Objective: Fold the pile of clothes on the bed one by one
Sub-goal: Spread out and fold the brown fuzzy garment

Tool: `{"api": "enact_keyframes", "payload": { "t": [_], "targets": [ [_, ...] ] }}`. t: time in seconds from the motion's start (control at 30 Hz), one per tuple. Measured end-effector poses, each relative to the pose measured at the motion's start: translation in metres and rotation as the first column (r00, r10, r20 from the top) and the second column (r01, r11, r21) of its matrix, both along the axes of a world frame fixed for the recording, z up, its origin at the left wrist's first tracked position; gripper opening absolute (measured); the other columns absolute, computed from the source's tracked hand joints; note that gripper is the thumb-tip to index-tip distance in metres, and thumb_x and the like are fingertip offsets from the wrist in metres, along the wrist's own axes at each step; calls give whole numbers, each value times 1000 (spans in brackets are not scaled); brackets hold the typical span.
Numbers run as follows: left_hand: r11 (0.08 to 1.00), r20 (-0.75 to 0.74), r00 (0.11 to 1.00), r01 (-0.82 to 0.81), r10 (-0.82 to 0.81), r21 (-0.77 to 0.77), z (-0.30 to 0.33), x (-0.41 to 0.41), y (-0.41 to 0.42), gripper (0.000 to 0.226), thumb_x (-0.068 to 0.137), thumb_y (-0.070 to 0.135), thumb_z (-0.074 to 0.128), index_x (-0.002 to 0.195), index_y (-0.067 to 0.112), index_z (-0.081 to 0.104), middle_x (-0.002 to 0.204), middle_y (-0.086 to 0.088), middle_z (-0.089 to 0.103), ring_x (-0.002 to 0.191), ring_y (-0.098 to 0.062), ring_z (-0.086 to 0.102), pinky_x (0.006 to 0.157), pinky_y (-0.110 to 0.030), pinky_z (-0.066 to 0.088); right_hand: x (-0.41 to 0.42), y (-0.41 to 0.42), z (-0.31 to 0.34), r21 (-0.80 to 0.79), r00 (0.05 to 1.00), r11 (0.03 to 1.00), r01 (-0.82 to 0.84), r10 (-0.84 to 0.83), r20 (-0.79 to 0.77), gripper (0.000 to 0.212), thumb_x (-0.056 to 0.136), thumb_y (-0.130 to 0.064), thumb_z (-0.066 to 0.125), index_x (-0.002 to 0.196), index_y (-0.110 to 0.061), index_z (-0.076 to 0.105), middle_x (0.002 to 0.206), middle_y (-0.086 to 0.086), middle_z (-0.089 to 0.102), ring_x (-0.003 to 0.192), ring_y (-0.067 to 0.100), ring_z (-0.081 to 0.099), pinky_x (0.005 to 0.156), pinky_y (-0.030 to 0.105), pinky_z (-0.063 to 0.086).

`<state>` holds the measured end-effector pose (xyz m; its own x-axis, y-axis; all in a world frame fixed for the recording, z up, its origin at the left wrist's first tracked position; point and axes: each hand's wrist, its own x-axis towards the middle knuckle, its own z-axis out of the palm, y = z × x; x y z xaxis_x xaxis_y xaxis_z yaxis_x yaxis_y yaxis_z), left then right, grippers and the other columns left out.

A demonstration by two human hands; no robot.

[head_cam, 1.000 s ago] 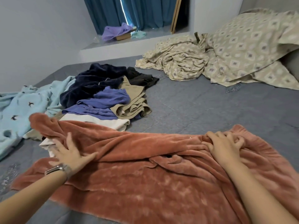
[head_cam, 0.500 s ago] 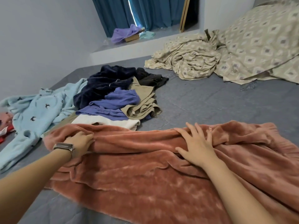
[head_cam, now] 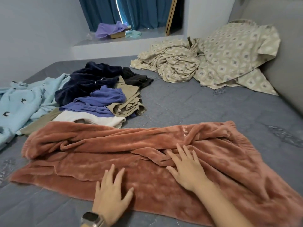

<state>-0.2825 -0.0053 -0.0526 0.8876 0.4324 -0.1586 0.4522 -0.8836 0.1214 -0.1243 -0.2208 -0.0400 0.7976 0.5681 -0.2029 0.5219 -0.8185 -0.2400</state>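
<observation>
A rust-pink plush garment (head_cam: 91,145) lies spread across the grey bed (head_cam: 205,108) in front of me, its far side doubled toward me in thick folds. My left hand (head_cam: 113,194), with a watch on the wrist, lies flat on its near edge, fingers spread. My right hand (head_cam: 186,167) presses flat on the folds at its middle right. Behind it sits the pile of clothes (head_cam: 98,94): navy plush, purple, khaki, black and white pieces.
A light-blue garment with bird prints (head_cam: 21,102) sprawls at the left edge. A crumpled patterned sheet and pillow (head_cam: 213,63) fill the far right by the grey headboard. On the window ledge (head_cam: 124,41) under blue curtains lie a purple cloth and a box.
My left hand let go of the garment's left end and came to its near edge at the middle. My right hand slid toward me from the far fold and stays flat.
</observation>
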Motion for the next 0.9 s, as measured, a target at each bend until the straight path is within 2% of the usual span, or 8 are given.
{"api": "enact_keyframes", "payload": {
  "t": [0.1, 0.2, 0.27, 0.4, 0.53, 0.67, 0.8, 0.9],
  "targets": [
    [994, -40, 993, 110, -110, -20, -18, -34, -22, 60, 69, 59, 42, 122, 37, 60, 132, 4, 59, 129, -24, 44, 88, -60, 48, -34, -31, 13, -58, 984, 998, 2, -13, -179, 80, 78, -74, 32, 150, -41, 16, 162, -1, -2, 149, 23, -5, 118, 49, -4],
    [991, 6, 993, 119, -118, -67, -10, -40, -23, 59, 79, 40, 47, 138, 41, 43, 150, 10, 38, 144, -16, 20, 111, -56, 28, -64, -69, 21, -174, 943, 984, 30, -86, -322, 88, 77, -52, 67, 148, -46, 15, 162, -2, -7, 148, 24, -7, 118, 52, -4],
    [989, 36, 994, 107, -104, -107, -7, -40, -18, 66, 87, 30, 51, 146, 42, 25, 158, 13, 16, 148, -13, 3, 119, -46, 9, -77, -88, 23, -213, 938, 975, 69, -136, -320, 91, 78, -39, 70, 148, -49, 13, 161, -2, -10, 148, 23, -8, 118, 51, -1],
    [978, 55, 994, 100, -91, -185, 4, -42, -25, 68, 88, 22, 53, 147, 37, 25, 158, 9, 15, 148, -15, 3, 118, -46, 8, -81, -112, 23, -32, 894, 915, 402, -399, -203, 71, 84, -50, 61, 145, -49, 23, 161, -2, -2, 146, 28, 3, 115, 52, 11],
    [963, 116, 987, 138, -113, -230, -6, -48, -20, 64, 81, 18, 60, 142, 27, 41, 153, 3, 32, 146, -19, 18, 118, -45, 19, -65, -140, 26, 234, 475, 446, 864, -876, -82, 79, 80, -47, 68, 146, -35, 27, 155, 11, 16, 140, 35, 17, 109, 55, 20],
    [947, 188, 962, 238, -199, -218, -15, -49, -18, 64, 68, 8, 70, 129, 23, 58, 139, -4, 51, 134, -29, 41, 112, -40, 31, -51, -175, 17, 274, 136, 69, 959, -962, -236, 100, 69, -49, 78, 147, -31, 20, 151, 21, 20, 135, 39, 25, 107, 55, 23],
    [946, 230, 950, 258, -211, -195, -15, -39, -22, 69, 65, -3, 67, 127, 26, 60, 135, -2, 55, 127, -30, 48, 108, -38, 36, -45, -187, 12, 344, 180, 26, 939, -888, -423, 97, 71, -25, 83, 147, -23, 22, 144, 29, 24, 129, 43, 35, 105, 44, 34],
    [961, 118, 977, 195, -175, -196, -12, -25, -24, 75, 74, 1, 56, 139, 35, 44, 147, 1, 41, 137, -23, 35, 113, -34, 31, -44, -181, 10, 471, 369, 194, 861, -874, -315, 70, 73, -7, 74, 135, -15, 42, 140, 26, 26, 121, 40, 43, 102, 34, 37]
  ]
}}
